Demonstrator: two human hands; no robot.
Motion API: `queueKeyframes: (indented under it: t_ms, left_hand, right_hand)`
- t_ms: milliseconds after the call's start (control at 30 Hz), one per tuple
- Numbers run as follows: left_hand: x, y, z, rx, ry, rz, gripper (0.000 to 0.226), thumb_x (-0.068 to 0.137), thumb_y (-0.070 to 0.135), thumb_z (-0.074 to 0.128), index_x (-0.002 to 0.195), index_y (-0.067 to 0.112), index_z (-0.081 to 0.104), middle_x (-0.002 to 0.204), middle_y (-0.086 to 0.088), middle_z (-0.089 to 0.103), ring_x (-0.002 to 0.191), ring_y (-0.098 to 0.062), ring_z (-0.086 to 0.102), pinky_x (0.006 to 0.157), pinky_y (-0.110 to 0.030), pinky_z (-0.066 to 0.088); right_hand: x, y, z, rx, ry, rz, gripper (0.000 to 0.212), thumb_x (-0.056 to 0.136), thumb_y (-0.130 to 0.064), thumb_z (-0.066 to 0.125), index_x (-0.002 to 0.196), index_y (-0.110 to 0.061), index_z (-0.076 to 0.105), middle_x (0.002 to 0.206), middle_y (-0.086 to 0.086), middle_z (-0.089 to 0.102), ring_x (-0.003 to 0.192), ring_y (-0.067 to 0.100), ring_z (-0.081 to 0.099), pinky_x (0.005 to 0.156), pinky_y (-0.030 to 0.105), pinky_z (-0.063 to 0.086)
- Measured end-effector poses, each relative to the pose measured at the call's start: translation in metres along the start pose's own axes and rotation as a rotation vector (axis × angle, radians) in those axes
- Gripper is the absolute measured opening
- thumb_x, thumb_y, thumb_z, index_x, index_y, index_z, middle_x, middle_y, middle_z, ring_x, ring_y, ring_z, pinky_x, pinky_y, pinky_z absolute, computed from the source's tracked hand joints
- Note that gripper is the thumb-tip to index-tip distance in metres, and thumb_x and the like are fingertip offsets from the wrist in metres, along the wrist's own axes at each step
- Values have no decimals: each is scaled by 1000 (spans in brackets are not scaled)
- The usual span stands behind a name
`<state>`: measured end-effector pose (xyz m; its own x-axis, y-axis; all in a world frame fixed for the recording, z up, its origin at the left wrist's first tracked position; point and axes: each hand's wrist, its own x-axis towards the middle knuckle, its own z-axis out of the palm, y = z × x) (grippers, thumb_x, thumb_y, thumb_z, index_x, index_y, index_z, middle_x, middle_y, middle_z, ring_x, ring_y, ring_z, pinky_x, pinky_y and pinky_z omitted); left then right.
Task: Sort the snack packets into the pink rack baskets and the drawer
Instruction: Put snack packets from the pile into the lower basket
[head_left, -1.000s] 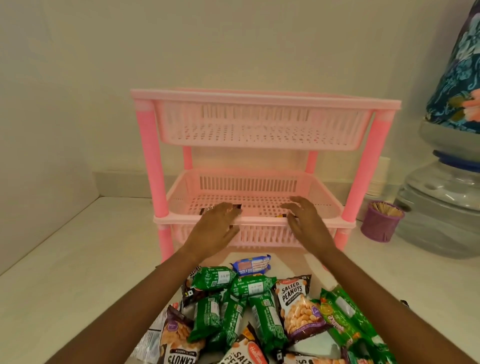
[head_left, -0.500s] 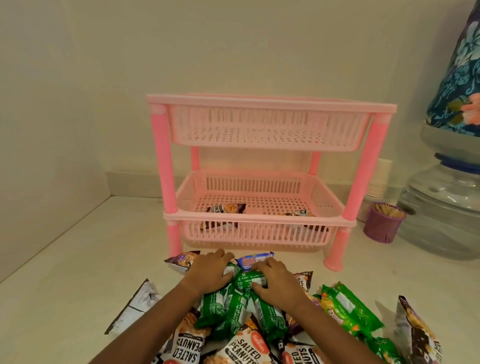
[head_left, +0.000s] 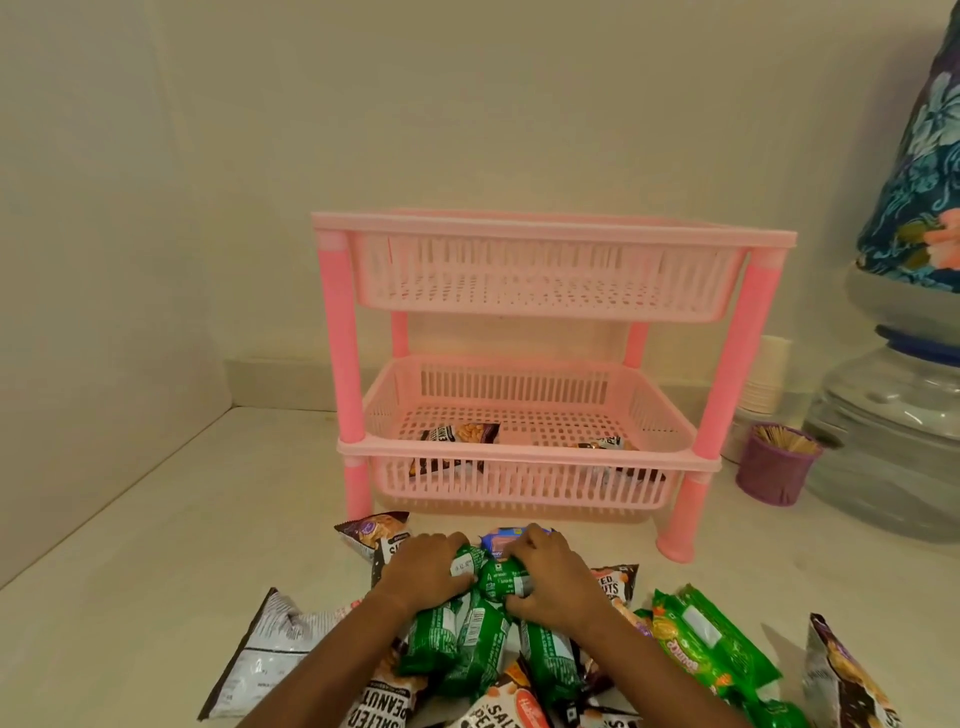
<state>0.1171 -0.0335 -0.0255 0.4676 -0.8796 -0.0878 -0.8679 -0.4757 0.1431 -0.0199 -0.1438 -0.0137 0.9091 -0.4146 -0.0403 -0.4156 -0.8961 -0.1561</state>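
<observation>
A pink two-tier rack (head_left: 343, 332) stands against the wall. Its upper basket (head_left: 545, 275) holds nothing I can see. Its lower basket (head_left: 519, 457) holds two dark salted-peanut packets, one at the left (head_left: 460, 434) and one at the right (head_left: 608, 447). A heap of snack packets lies in front of the rack. My left hand (head_left: 426, 571) and my right hand (head_left: 553, 574) are both closed on green packets (head_left: 467, 634) at the top of the heap. A blue packet (head_left: 498, 540) peeks out behind my fingers. No drawer is in view.
More peanut packets (head_left: 374, 532) and a long green biscuit pack (head_left: 711, 644) lie around the heap, with a silver-backed packet (head_left: 270, 649) at the left. A purple toothpick cup (head_left: 774, 465), a stack of paper cups (head_left: 763, 374) and a water dispenser bottle (head_left: 893, 426) stand at the right.
Both hands left the lower basket, where two peanut packets now lie, came back down to the heap and closed on the green packets. The view has pulled back.
</observation>
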Motion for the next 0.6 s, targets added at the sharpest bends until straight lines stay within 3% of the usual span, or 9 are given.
queueKeyframes:
  t_ms: [100, 233, 300, 400, 600]
  left_hand:
    - [2, -1, 0, -17, -18, 1, 53, 91, 43, 48, 135, 14, 41, 130, -13, 56, 119, -28, 51, 95, -35, 39]
    - [2, -1, 2, 1, -38, -2, 55, 92, 43, 47, 138, 15, 37, 133, -13, 52, 122, -28, 48, 97, -35, 38]
    - [3, -1, 3, -1, -42, -3, 55, 92, 43, 46, 138, 15, 36, 133, -12, 52, 122, -28, 48, 97, -33, 37]
    - [5, 1, 6, 7, -36, -10, 54, 92, 43, 46, 138, 16, 35, 131, -13, 52, 121, -29, 49, 96, -33, 37]
    - [5, 0, 8, -1, -32, -11, 54, 92, 42, 46, 138, 17, 35, 131, -12, 52, 120, -28, 50, 95, -34, 38]
  right_hand:
    - [-6, 4, -14, 25, 83, -44, 57, 77, -44, 51, 126, -14, 48, 125, 7, 45, 112, 26, 44, 87, 34, 43]
    - [-16, 7, -54, 144, 259, -136, 84, 58, -64, 30, 122, -15, 50, 117, 2, 51, 110, 19, 46, 87, 26, 36]
    - [-10, 10, -78, 163, 374, -141, 78, 65, -64, 41, 124, -14, 49, 119, 1, 50, 111, 17, 44, 96, 27, 38]
    - [18, 15, -107, 144, 481, -72, 53, 80, -37, 61, 125, -12, 48, 122, 6, 52, 112, 20, 45, 96, 30, 37]
    - [85, 25, -111, 132, 269, 131, 47, 82, -36, 62, 118, -7, 54, 118, 14, 57, 107, 29, 52, 86, 35, 45]
